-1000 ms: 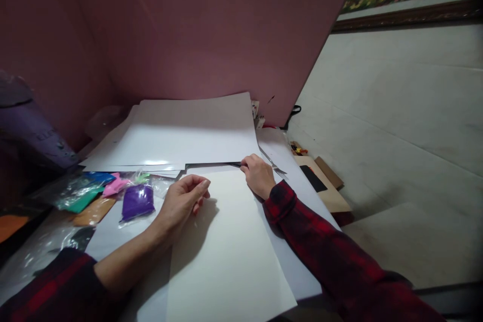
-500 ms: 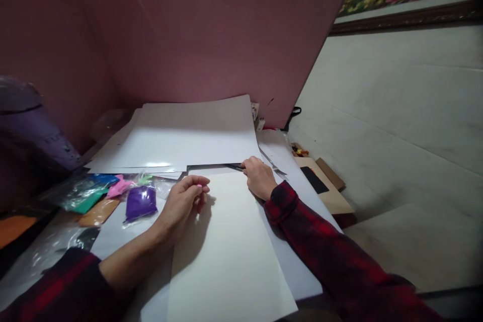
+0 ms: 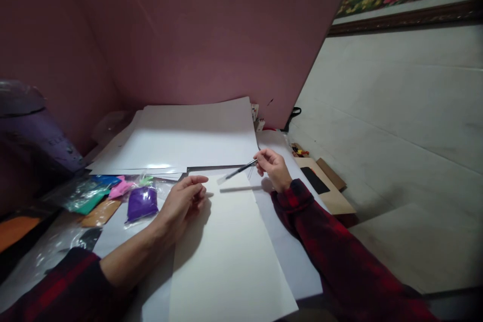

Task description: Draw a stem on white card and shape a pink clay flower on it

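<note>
In my right hand (image 3: 274,168) is a slim dark pen (image 3: 241,168) with a clear end, pinched by its rear between thumb and fingers. It slants down to the left above a blank cream sheet of paper (image 3: 226,246), and its shadow falls on the sheet. My left hand (image 3: 187,195) rests at the sheet's upper left side, index finger stretched out and the other fingers loosely curled. I see nothing held in it, though its palm side is hidden.
Large white sheets (image 3: 196,133) lie stacked at the back against the pink wall (image 3: 211,30). Left of my hand are a purple packet (image 3: 142,203) and several coloured packets in clear plastic. A wrapped lilac container (image 3: 45,131) stands far left; cardboard (image 3: 328,196) lies right.
My right hand has lifted the pen from beside the white sheets' front edge and moved slightly right. My left hand has barely moved; a pink spot at its fingers no longer shows.
</note>
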The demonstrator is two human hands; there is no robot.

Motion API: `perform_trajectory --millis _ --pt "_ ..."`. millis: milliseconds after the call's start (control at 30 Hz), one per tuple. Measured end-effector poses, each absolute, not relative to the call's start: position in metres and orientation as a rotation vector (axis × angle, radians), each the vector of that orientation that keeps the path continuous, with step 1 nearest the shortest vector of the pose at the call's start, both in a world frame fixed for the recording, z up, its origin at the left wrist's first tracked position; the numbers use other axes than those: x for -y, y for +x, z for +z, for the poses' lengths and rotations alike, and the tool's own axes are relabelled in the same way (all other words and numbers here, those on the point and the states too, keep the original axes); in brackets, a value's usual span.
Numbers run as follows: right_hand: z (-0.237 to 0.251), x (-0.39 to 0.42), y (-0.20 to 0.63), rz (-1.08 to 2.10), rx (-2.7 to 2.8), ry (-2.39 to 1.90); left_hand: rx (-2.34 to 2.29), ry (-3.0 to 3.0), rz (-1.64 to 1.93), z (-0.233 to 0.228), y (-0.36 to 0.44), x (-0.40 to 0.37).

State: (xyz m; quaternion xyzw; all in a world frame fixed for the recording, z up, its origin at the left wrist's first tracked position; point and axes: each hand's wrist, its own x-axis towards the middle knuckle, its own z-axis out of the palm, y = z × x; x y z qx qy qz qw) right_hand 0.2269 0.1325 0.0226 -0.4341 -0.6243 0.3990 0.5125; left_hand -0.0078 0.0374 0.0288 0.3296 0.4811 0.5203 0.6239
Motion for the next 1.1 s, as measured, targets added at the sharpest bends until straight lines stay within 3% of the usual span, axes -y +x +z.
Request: perform_trajectory --millis 100,367,500,800,1033,1100 --pt "0.025 -0.125 0.219 1.213 1.421 -0.882 -1.146 0.85 1.152 0.029 -0.008 -0.036" --pt "0.025 -0.099 0.192 1.524 1.151 -0.748 -1.076 1.103 0.883 0.024 -0.003 -0.032" --pt "0.019 -0.081 0.174 1.766 1.277 -0.727 -1.077 1.221 0.832 0.022 -0.004 -0.033" --pt "0.017 -0.063 0.162 1.535 1.358 -0.741 -0.915 1.413 0.786 0.024 0.001 -0.031" --pt "0.021 -0.072 0.156 1.438 1.14 -0.767 -0.978 1.308 0.838 0.029 0.005 -0.029" --pt "0.028 -0.091 0.171 1.246 0.867 -0.87 -1.024 1.312 0.823 0.031 0.0 -0.026"
